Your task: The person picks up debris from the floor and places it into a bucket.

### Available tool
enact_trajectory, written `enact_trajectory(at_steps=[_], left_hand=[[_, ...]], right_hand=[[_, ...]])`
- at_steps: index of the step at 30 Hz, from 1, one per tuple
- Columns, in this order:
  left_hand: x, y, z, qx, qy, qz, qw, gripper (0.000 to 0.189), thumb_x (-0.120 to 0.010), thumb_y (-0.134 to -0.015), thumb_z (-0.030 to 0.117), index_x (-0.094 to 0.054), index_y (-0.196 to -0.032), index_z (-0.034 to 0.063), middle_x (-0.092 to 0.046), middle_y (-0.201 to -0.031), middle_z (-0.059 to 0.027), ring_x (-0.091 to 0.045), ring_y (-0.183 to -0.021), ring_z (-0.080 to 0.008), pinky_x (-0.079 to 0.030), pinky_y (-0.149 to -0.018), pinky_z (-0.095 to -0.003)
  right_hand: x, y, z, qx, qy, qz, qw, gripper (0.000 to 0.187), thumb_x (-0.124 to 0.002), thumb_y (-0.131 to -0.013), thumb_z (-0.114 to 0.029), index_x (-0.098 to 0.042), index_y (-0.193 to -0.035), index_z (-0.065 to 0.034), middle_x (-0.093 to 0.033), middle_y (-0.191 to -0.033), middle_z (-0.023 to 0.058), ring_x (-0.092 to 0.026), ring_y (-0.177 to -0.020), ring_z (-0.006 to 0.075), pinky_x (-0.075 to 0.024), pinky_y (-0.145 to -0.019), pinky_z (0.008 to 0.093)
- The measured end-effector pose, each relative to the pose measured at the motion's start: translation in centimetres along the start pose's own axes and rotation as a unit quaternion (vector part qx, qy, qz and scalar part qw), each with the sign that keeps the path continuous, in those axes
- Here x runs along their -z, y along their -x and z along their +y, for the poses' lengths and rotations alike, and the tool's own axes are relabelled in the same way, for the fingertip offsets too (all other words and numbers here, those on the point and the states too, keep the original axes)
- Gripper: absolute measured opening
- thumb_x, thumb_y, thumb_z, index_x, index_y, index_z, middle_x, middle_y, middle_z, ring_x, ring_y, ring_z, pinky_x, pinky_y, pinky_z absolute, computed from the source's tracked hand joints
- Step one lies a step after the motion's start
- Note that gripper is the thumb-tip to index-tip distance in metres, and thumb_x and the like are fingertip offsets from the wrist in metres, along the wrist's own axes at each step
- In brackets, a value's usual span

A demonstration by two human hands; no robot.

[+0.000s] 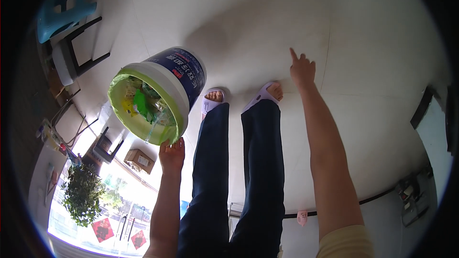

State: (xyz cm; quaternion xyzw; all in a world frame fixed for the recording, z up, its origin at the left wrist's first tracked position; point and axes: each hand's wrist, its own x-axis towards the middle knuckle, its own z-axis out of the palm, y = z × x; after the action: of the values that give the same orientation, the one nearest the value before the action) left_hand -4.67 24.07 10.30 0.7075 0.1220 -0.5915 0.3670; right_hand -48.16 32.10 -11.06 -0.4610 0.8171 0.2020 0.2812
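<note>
A white plastic bucket with a dark blue printed band stands tilted in the view, left of my feet. A pale green bag lines it and folds over its rim. Inside lie crumpled wrappers, among them a bright green one and a yellow one. My left hand is at the near rim, fingers against the liner; part of the fingertips is hidden behind the edge. Over the floor on the right, my right hand holds nothing, its index finger extended and the other fingers partly curled.
My feet, in lilac slippers, are on the pale tiled floor. A blue plastic stool and a dark-framed chair are at the upper left. Lower left are a cardboard box, a leafy plant and glass doors.
</note>
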Motion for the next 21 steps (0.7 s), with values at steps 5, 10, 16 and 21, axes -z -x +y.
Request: enact_trajectory(at_steps=[5, 10, 16, 21], left_hand=[[-1.0, 3.3, 0.5, -0.002, 0.031, 0.042, 0.999, 0.039, -0.057, -0.08, 0.013, -0.046, -0.115, 0.0043, -0.054, -0.113, -0.0089, -0.053, -0.106, -0.0239, -0.041, -0.096, -0.0389], [-2.2, 6.1, 0.4, -0.026, 0.007, 0.048, 0.998, 0.037, -0.053, -0.081, 0.019, -0.047, -0.115, 0.0052, -0.055, -0.113, -0.0079, -0.053, -0.11, -0.0217, -0.042, -0.094, -0.0385], [-4.1, 8.1, 0.4, -0.019, 0.037, 0.06, 0.997, 0.037, -0.053, -0.081, 0.02, -0.046, -0.114, 0.0051, -0.056, -0.111, -0.0089, -0.055, -0.105, -0.0219, -0.044, -0.089, -0.0362], [-4.9, 7.5, 0.5, 0.02, 0.101, 0.054, 0.993, 0.034, -0.053, -0.081, 0.02, -0.049, -0.111, 0.0036, -0.058, -0.11, -0.0093, -0.056, -0.102, -0.0213, -0.046, -0.087, -0.0349]], right_hand=[[-0.4, 9.7, -1.9, -0.009, -0.123, -0.111, 0.986, 0.048, -0.052, -0.085, -0.024, -0.043, -0.132, -0.0233, -0.058, -0.097, 0.0114, -0.062, -0.082, 0.0254, -0.0426, -0.074, 0.0427], [0.4, 15.1, -1.2, 0.031, -0.149, -0.166, 0.974, 0.047, -0.052, -0.082, -0.023, -0.045, -0.128, -0.0187, -0.058, -0.097, 0.0117, -0.062, -0.083, 0.0273, -0.0433, -0.074, 0.0449], [5.2, 15.4, 3.2, 0.045, -0.123, -0.152, 0.98, 0.044, -0.053, -0.081, -0.022, -0.049, -0.124, -0.0174, -0.058, -0.095, 0.0108, -0.062, -0.082, 0.0271, -0.0439, -0.074, 0.0456], [8.1, 12.6, 6.4, 0.014, -0.089, -0.136, 0.987, 0.037, -0.056, -0.08, -0.021, -0.055, -0.117, -0.017, -0.059, -0.093, 0.0102, -0.062, -0.082, 0.027, -0.0444, -0.074, 0.0445]])
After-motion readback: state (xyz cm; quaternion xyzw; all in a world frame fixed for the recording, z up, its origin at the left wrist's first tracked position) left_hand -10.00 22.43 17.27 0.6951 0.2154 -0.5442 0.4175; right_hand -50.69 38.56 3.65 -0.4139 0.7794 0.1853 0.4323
